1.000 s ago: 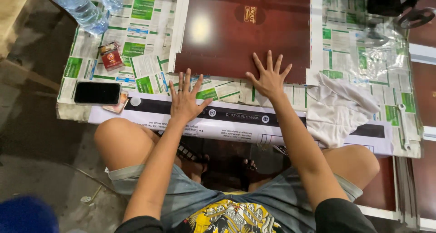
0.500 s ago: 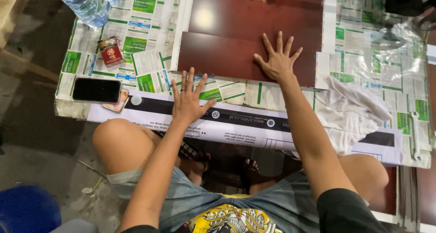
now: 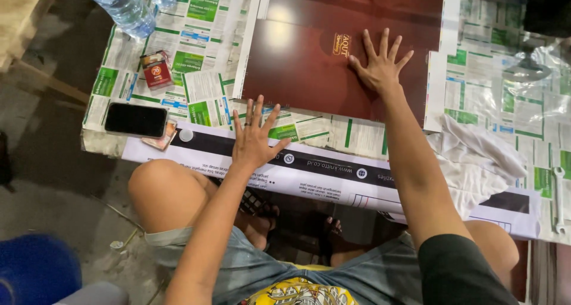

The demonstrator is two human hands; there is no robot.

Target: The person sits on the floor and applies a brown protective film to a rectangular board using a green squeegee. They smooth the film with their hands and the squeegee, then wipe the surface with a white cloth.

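Seated person, knees under the near edge of a low table (image 3: 98, 143) papered over with printed sheets. Both hands are flat and open, fingers spread, gripping nothing.

Left hand (image 3: 254, 140): palm down on the paper covering, heel resting on the long white-and-black printed strip (image 3: 333, 173) that runs along the near edge. A ring shows on one finger. Its fingertips stop just short of the near edge of the glossy dark-red board (image 3: 333, 49).

Right hand (image 3: 378, 67): farther out, palm pressed on the dark-red board itself, just right of a small gold label (image 3: 341, 44) on its surface. The board lies flat on the papers, beyond the left hand and under the right.

Step in hand, as I judge it: steadying or smoothing the board against the table, one hand pinning the paper and the other pinning the board. Any next move seems to call for even, flat pressure so the glossy face does not slide on the loose sheets.

Left of the left hand: a black phone (image 3: 136, 119) face up, touching a small card at its right corner. Beyond it, a small red packet (image 3: 156, 69), closed, contents unseen.

Right of the right arm: a crumpled white cloth (image 3: 476, 156), and farther out clear plastic wrap (image 3: 535, 73).

Far left: a clear plastic bottle (image 3: 122, 6) lying tilted, holding what looks like water; fill level cannot be told. A second bottle sits just beside it, mostly cut off.
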